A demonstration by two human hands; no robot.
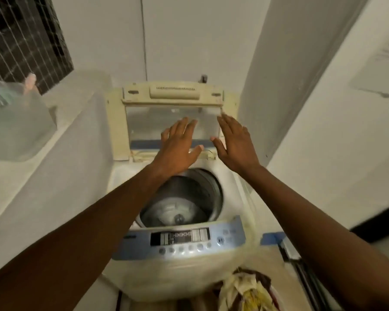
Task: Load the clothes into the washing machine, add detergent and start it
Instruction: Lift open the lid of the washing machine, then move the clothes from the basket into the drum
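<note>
**Both hands up at the washer lid**

The left hand (177, 147) and right hand (231, 142) were spread wide, holding nothing, in front of the raised lid (144, 122). Below the hands, the washing machine (184, 268) drum (189, 198) looked empty. The clothes (247, 290) lay in a pile far below the right hand, beside the machine.

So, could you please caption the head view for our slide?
Both open hands, left hand and right hand, at the raised lid; drum empty.
</note>
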